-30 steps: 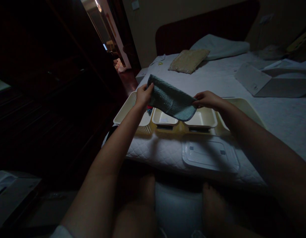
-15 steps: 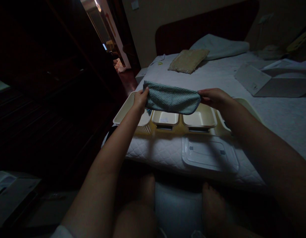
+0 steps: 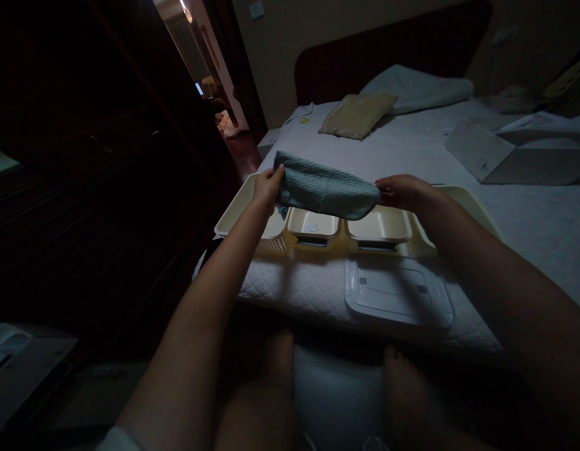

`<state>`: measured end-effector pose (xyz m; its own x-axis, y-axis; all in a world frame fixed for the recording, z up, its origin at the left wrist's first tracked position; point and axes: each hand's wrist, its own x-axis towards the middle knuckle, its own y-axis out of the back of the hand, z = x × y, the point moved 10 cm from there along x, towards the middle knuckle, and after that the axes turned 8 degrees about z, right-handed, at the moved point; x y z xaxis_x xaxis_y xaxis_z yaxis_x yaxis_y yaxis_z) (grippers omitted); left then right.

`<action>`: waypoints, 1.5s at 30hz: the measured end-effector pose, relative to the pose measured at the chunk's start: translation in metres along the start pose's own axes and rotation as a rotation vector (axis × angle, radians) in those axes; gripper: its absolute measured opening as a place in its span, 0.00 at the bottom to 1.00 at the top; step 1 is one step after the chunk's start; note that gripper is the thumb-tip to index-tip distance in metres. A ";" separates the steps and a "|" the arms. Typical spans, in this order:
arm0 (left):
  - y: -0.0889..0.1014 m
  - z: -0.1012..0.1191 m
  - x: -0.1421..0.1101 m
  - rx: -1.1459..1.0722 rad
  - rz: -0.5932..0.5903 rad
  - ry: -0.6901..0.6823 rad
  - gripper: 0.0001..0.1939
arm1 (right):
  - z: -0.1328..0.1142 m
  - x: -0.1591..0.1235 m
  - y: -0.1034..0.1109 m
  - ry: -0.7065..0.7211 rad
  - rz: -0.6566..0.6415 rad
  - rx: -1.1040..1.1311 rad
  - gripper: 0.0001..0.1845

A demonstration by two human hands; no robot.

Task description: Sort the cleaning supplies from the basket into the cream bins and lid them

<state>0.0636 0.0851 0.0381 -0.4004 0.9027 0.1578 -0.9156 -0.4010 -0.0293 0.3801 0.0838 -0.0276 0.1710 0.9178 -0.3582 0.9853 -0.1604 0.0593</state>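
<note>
A grey-green textured cloth (image 3: 325, 186) with a dark stitched edge is stretched in the air between my hands. My left hand (image 3: 268, 186) pinches its left end, thumb in front. At the other end, my right hand (image 3: 401, 191) grips the cloth's corner between thumb and fingers, a little lower than the left. Beneath it on the bed stand two cream plastic containers, a left one (image 3: 313, 223) with a small paper inside and a right one (image 3: 379, 225). Beside them, under my left forearm, is a cream basket (image 3: 236, 207) with perforated sides, partly hidden.
A clear plastic lid (image 3: 398, 291) lies near the edge of the bed (image 3: 290, 282). Another cream container (image 3: 468, 203) is partly behind my right forearm. Farther back are a beige cushion (image 3: 358, 116), a pale folded cover (image 3: 414, 89) and an open white box (image 3: 520, 153).
My right hand has dropped slightly, so the cloth's right end hangs lower and the cloth tilts more. My left hand has barely shifted.
</note>
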 end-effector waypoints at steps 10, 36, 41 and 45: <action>-0.018 0.025 -0.020 0.070 -0.087 -0.075 0.11 | -0.004 0.005 0.004 0.196 0.028 -0.380 0.09; -0.044 0.046 -0.037 0.098 -0.160 -0.109 0.11 | -0.063 -0.084 -0.058 0.424 -0.270 -0.201 0.05; -0.038 0.002 -0.030 0.112 -0.191 0.133 0.20 | -0.080 -0.093 -0.059 0.481 -0.222 -0.109 0.06; -0.042 -0.030 -0.037 0.129 -0.346 0.335 0.23 | -0.093 -0.095 -0.051 0.546 -0.132 -0.031 0.07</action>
<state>0.1153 0.0736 0.0035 -0.0831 0.9784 -0.1894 -0.9933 -0.0661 0.0944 0.3136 0.0391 0.0900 0.0146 0.9854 0.1694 0.9967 -0.0279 0.0765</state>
